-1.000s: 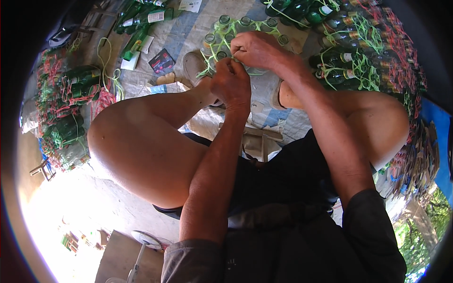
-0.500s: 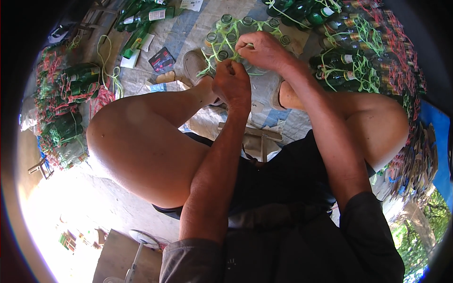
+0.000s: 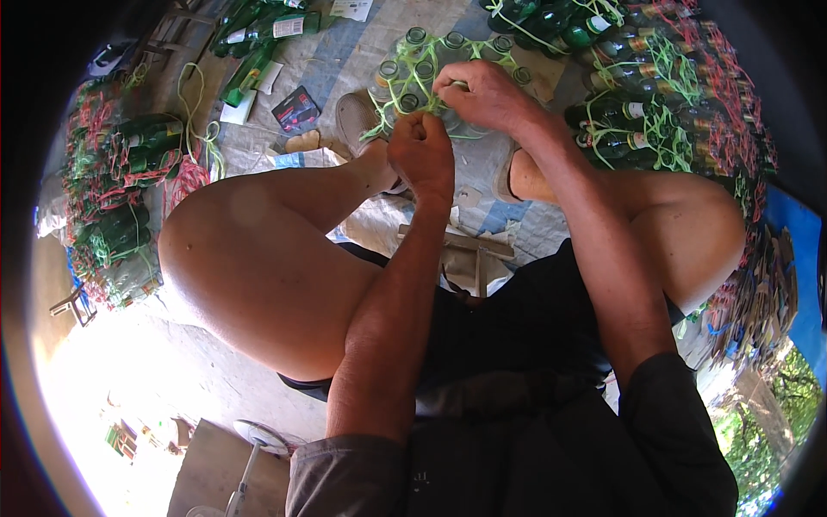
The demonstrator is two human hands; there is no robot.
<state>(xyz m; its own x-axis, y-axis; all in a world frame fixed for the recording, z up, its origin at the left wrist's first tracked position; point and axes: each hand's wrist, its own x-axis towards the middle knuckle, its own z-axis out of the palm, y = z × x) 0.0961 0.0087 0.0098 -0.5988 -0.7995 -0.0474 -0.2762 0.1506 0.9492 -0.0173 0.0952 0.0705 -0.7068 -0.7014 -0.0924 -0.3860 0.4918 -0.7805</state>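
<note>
Several clear glass bottles (image 3: 424,71) stand upright in a cluster between my feet, mouths up. Light green plastic twine (image 3: 392,86) runs around and between their necks. My left hand (image 3: 422,151) is closed in a pinch at the near side of the cluster, by the twine. My right hand (image 3: 482,93) reaches over the bottles from the right, its fingers curled and pinched on the twine among the necks. The exact strand between the fingertips is mostly hidden by the hands.
Tied bundles of bottles are stacked at the right (image 3: 637,112) and left (image 3: 146,155). Loose green bottles (image 3: 250,69) lie at the far left beside a dark card (image 3: 295,109). My shoes (image 3: 355,121) flank the cluster on a sheet-covered floor. A small wooden stool (image 3: 478,246) sits below me.
Both hands stay at the cluster with only slight shifts; the left hand has moved a little down. The bottles' tops have shifted very slightly to the right.
</note>
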